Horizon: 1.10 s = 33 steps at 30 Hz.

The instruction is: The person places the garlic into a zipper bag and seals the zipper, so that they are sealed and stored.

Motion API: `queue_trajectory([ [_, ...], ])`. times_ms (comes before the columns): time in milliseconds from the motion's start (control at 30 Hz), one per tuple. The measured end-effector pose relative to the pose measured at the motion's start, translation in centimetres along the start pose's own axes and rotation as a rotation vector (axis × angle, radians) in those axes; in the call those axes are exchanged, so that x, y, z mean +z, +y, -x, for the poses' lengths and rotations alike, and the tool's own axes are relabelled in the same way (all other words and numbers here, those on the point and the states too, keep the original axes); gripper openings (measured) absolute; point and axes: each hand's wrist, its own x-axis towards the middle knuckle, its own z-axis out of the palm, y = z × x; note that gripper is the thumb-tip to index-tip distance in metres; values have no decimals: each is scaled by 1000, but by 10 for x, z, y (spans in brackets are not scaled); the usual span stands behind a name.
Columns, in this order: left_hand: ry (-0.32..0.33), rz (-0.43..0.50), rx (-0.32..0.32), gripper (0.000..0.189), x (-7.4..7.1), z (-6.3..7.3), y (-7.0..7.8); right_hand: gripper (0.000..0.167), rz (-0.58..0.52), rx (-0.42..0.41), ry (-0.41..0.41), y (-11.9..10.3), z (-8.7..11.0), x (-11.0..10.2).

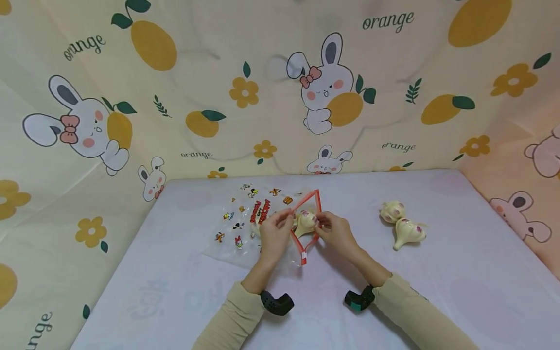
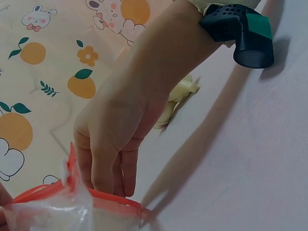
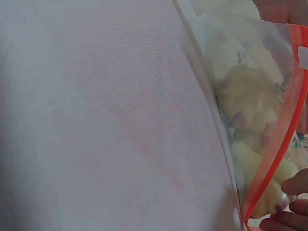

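A clear zip bag point(image 1: 236, 243) with cartoon prints lies on the table, its red-edged mouth spread wide. My left hand point(image 1: 275, 236) pinches the left side of this mouth. In the mouth sits a garlic bulb point(image 1: 307, 221), its stem pointing toward me. Thumb and fingers of my right hand point(image 1: 339, 234) grip that bulb from the right, at the red rim point(image 3: 276, 163). Through the plastic, the right wrist view shows another pale garlic bulb point(image 3: 250, 98) inside. In the left wrist view the right hand point(image 2: 115, 125) reaches down behind the red edge, its fingertips partly hidden.
Two more garlic bulbs point(image 1: 409, 232) lie together at the right of the white-covered table point(image 1: 175, 291). A patterned cloth point(image 1: 262, 121) with rabbits and oranges rises behind the table and along its sides. Each wrist carries a black device point(image 1: 277, 303).
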Motion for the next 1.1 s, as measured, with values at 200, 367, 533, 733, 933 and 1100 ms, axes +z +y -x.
queue_trajectory([
  [200, 8, -1, 2, 27, 0, 0, -3, 28, -15, -10, -14, -2, -1, 3],
  [367, 11, -7, 7, 26, 0, -1, -3, 27, -32, -23, -16, -4, -1, 6],
  [533, 11, -10, 22, 26, 0, -1, -4, 27, -25, -39, -17, -9, -2, 8],
  [733, -18, -19, 22, 27, -4, 7, 18, 31, -19, -55, -40, -10, -4, 10],
  [933, -21, -13, 29, 27, -6, 13, 34, 32, -20, -41, -45, -11, -4, 10],
  [1100, -18, -14, 27, 27, -7, 13, 33, 31, -26, -13, -41, -10, -2, 8],
])
